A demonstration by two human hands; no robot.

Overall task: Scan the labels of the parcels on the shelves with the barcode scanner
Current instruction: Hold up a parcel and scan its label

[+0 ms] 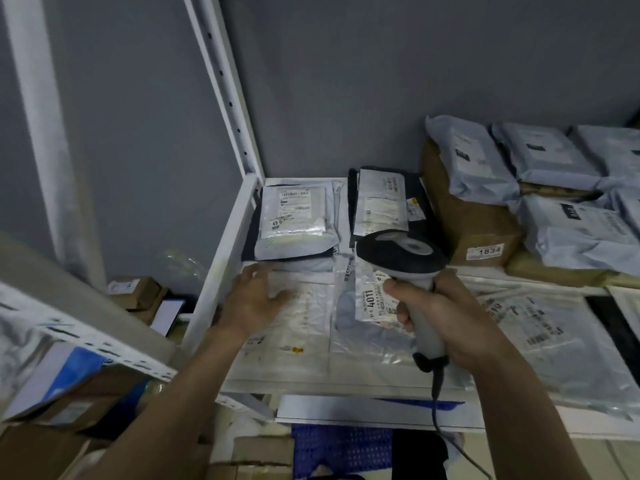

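Observation:
My right hand (446,320) grips the handle of a white and black corded barcode scanner (403,256), whose head is over the shelf's middle. Under it lies a clear-wrapped parcel with a label reading 4011 (372,301). My left hand (254,299) rests with loose fingers on a flat white parcel (298,323) at the shelf's front left. Behind it lies a grey bag parcel with a white label (294,216), and beside that a dark parcel with a label (381,202).
The white metal shelf (221,258) has an upright post at its back left. A brown box marked 1834 (474,223) and several grey bag parcels (554,188) are stacked at the right. Another shelf with parcels (69,341) juts in at the left. Cardboard boxes (138,292) lie below.

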